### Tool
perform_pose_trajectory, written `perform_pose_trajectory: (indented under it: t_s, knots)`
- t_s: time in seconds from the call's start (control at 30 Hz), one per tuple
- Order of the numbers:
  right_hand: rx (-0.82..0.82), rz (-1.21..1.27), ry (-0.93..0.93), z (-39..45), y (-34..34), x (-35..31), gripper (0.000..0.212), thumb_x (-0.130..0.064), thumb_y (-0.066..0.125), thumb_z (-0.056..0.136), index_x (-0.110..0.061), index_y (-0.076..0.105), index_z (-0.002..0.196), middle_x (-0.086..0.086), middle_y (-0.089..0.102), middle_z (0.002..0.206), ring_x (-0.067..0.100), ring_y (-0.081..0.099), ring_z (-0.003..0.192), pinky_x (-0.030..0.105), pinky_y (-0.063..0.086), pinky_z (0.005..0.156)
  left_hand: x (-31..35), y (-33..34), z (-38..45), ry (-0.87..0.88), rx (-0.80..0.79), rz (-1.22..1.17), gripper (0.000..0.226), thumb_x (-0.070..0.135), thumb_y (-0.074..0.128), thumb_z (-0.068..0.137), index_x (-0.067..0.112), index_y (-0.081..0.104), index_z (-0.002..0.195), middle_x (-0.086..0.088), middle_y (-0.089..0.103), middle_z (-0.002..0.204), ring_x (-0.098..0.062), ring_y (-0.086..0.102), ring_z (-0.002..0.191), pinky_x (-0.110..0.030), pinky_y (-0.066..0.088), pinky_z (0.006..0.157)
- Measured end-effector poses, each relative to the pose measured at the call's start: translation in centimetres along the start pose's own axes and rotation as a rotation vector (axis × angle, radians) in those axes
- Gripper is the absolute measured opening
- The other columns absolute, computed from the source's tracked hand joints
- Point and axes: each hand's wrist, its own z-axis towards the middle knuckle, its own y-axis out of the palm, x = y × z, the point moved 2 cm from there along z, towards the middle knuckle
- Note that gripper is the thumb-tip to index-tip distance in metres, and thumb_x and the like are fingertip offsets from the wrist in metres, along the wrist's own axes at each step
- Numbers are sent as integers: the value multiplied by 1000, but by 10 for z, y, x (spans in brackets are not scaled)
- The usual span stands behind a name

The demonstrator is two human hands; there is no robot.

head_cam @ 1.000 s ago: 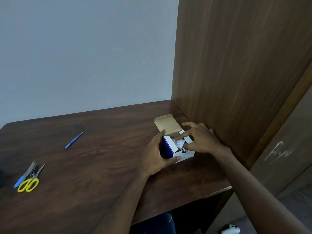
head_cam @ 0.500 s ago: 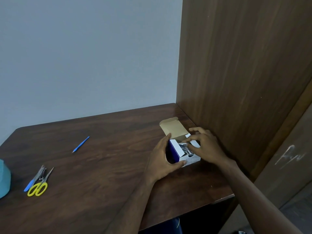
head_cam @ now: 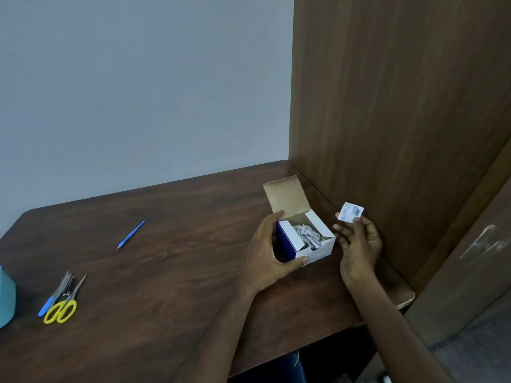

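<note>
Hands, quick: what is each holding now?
Left hand grips the open blue-and-white cardboard box.
Right hand pinches a small white printed paper sachet.

We are finding bare tabletop point(head_cam: 179, 272) left of the carton point(head_cam: 318, 251) — the wooden panel point(head_cam: 387, 134) is crowding its right, its raised flap point(head_cam: 286, 196) blocking behind.
</note>
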Motion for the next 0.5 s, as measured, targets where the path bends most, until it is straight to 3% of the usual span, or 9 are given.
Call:
perform_pose_trajectory:
  t_s: [0.1,0.2,0.4,0.5]
  knots:
    - [21,-1,2,-2,-1,-1,15,-14,54,110,-20,64,101,-2,80,78,8,70,62,21,57,62,0,0,0,44,64,17,91,42,100,70,30,48,144,16,55,147,0,56,133,-19,53,105]
    - [18,-9,-13,-5,-1,-2,14,-13,56,109,-20,63,100,-5,75,71,7,69,59,21,55,58,0,-1,0,54,129,-6,85,36,102,68,23,50,133,14,55,147,6,56,130,-9,49,100]
    - [-91,-84,-78,-16,1,-4,11,-9,56,109,-13,65,104,1,73,68,8,68,58,22,58,63,-2,-2,0,38,126,-85,90,46,97,72,28,41,140,16,54,151,-4,54,140,-25,54,108]
    - [-128,-126,-96,-18,3,-3,9,-9,56,110,-8,65,108,5,75,72,10,70,61,23,60,66,0,-3,-1,31,134,-110,80,49,89,82,32,45,146,16,56,151,-7,55,141,-31,57,107]
